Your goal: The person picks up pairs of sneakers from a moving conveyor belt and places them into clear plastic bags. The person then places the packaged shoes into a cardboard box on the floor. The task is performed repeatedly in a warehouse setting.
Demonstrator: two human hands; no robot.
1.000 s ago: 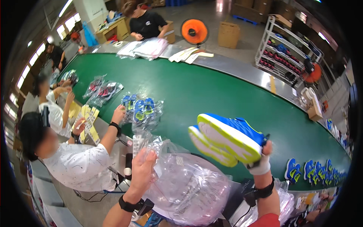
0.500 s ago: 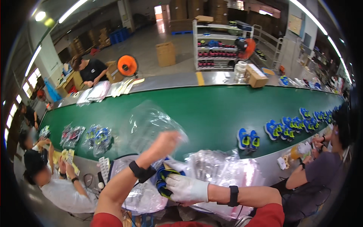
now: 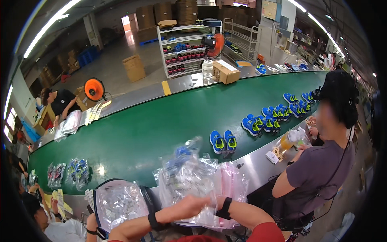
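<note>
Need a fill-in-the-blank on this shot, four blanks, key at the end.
1. The belt is ____ in colour.
2. The left hand is in front of clear ____ bags.
3. The wearer's right sleeve is ____.
4. The nearest unbagged shoes on the belt number ____.

Missing words: green; plastic; red; two.

- A black left wristband [image 3: 155, 222] is worn toward seven o'clock.
- A black right wristband [image 3: 225, 208] is worn toward five.
- A red right sleeve [image 3: 267, 233] is worn, farther out toward five.
</note>
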